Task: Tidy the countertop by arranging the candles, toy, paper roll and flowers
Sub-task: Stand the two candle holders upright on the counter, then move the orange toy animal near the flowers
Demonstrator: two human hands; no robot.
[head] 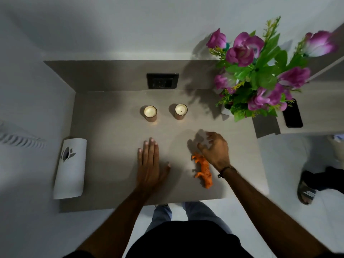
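Two candles in brown glasses, the left candle and the right candle, stand side by side mid-counter. An orange toy animal lies on its side near the front edge. My right hand hovers just above and beyond the toy's head, fingers spread and curled, holding nothing. My left hand rests flat on the countertop, left of the toy. A white paper roll lies on its side at the left edge. Purple flowers in a white pot stand at the back right.
A black wall socket sits on the backsplash behind the candles. A black phone lies on the wooden shelf right of the flowers. A sandalled foot stands on the floor to the right.
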